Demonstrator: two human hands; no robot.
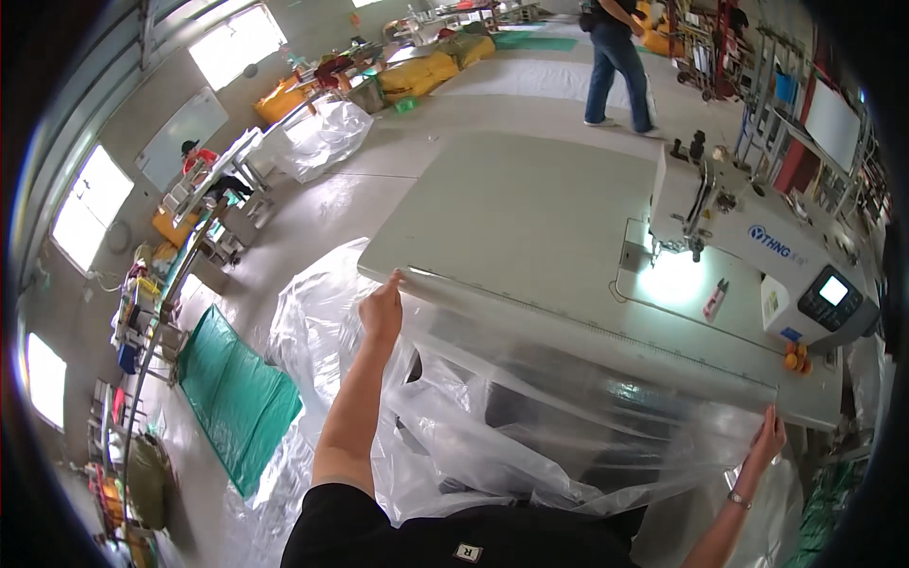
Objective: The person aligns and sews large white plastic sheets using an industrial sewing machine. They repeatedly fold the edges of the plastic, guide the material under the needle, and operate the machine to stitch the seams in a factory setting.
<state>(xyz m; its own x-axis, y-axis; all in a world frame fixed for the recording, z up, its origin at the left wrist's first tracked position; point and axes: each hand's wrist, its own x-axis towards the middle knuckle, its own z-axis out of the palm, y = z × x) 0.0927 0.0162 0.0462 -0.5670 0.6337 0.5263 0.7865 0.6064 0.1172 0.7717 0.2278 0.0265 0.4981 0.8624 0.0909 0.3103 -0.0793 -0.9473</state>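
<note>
A large clear plastic sheet [530,417] hangs down along the front edge of the sewing table [511,208] and bunches in folds toward the floor at left. At the table's front left corner my left hand [382,308] is closed, pinching the sheet's upper edge. Far to the right, my right hand [769,437] pinches the same edge beside the table's front, so the sheet is stretched between both hands. An industrial sewing machine [739,213] stands on the table's right side, its lamp lighting the needle area. Small thread snips [716,298] lie near it.
Orange knobs [796,358] sit at the table's right front. A green tarp [237,398] lies on the floor at left. Beyond the table walks a person [615,66]; another person [199,161] sits at a workbench far left. Metal racks [786,114] stand behind the machine.
</note>
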